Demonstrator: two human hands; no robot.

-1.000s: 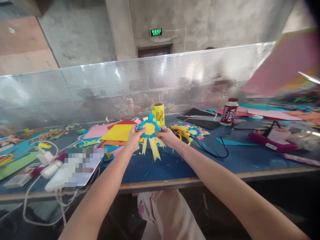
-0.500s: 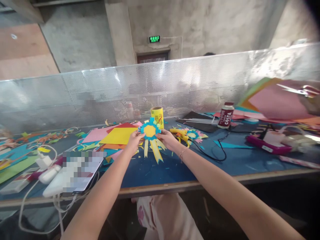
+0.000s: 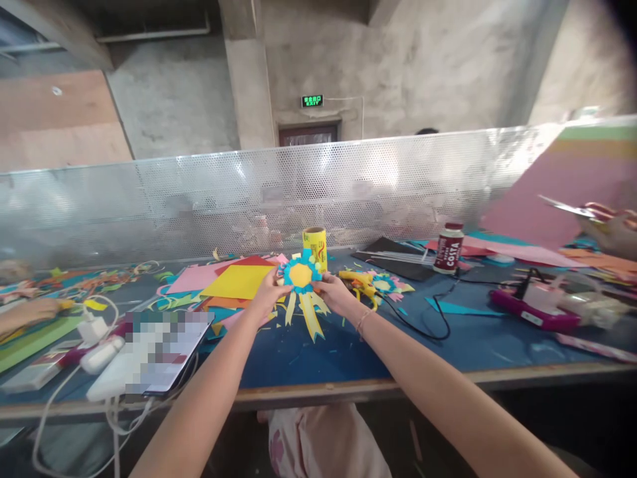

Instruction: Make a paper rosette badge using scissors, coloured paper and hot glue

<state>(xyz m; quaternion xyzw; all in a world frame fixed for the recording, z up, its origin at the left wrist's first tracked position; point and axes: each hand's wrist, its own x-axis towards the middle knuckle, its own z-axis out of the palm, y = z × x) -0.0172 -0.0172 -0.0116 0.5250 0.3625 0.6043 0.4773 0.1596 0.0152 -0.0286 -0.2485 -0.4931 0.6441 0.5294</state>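
Observation:
A paper rosette point(image 3: 301, 274) with a blue toothed rim, a yellow hexagon centre and yellow ribbon tails point(image 3: 307, 311) is held upright above the blue table point(image 3: 348, 345). My left hand point(image 3: 267, 295) pinches its left edge and my right hand point(image 3: 332, 292) pinches its right edge, both with arms stretched forward. Just behind the rosette stands a yellow roll point(image 3: 315, 244). Coloured paper sheets point(image 3: 233, 280) lie to the left of my hands.
A yellow glue gun point(image 3: 362, 282) and a second paper flower point(image 3: 384, 285) lie right of my hands, with a black cable point(image 3: 428, 318). A Costa bottle point(image 3: 449, 248) stands further back. A blurred tablet point(image 3: 159, 348) and white chargers lie left. Other people's hands show at both edges; a perforated metal screen point(image 3: 199, 199) backs the table.
The view has tilted upward a little. My hands keep holding the rosette in about the same place. The pink sheet at the right has moved, and a hand has appeared at the left edge.

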